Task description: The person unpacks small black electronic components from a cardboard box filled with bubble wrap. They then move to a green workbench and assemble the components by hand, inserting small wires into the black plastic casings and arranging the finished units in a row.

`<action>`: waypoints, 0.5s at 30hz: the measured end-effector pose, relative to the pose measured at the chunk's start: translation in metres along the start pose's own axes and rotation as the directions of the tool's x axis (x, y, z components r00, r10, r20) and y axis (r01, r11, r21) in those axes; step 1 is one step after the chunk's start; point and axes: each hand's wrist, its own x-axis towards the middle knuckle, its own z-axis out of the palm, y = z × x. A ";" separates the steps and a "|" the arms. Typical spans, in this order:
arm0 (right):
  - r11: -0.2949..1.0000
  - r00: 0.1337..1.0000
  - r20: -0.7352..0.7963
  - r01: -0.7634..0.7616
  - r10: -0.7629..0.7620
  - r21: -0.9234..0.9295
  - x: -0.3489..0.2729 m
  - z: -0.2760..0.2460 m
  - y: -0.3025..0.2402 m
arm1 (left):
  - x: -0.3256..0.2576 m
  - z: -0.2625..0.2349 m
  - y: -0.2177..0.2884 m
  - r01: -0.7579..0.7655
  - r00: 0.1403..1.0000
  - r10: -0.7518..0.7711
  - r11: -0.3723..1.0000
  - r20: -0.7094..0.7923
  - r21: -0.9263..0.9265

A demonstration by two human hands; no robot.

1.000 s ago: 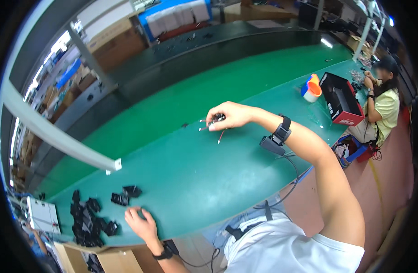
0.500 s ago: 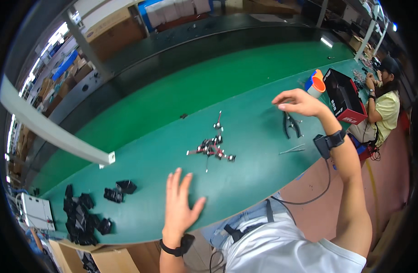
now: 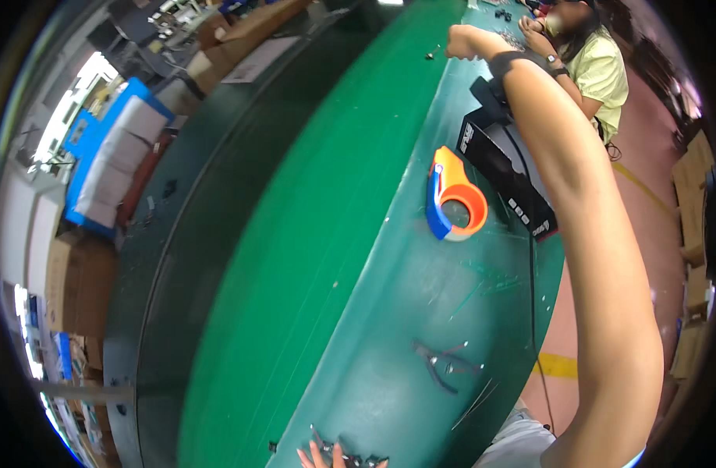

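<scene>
Right grip (image 3: 469, 43) at desk's (image 3: 389, 374) far end, fingers curled, cannot tell if holding anything; small-parts heap (image 3: 511, 37) near it, toward 3 o'clock, no clear long axis, right hand nearer; left grip (image 3: 327, 456) at 6 o'clock, fingers spread at dark parts (image 3: 356, 461), hold unclear; black box (image 3: 494, 171) between 5 and 6 o'clock from right grip, contents hidden.

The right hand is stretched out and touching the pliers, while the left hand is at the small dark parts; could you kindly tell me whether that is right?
Not quite: the head view shows the right hand stretched out far beyond the pliers, which lie untouched on the green table; the left hand is indeed at the small dark parts.
</scene>
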 end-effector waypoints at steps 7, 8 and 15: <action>0.986 0.984 -0.115 0.126 -0.139 -0.113 0.122 0.053 0.049 | 0.022 0.018 0.021 0.155 0.987 -0.152 0.987 -0.057 0.050; 0.976 0.973 -0.096 0.203 -0.210 -0.078 0.133 0.054 0.023 | 0.019 0.020 0.028 0.206 0.976 -0.200 0.976 -0.083 0.066; 0.903 0.886 -0.189 0.395 -0.422 -0.166 0.234 0.134 0.015 | 0.041 0.010 0.029 0.273 0.961 -0.268 0.958 -0.073 0.083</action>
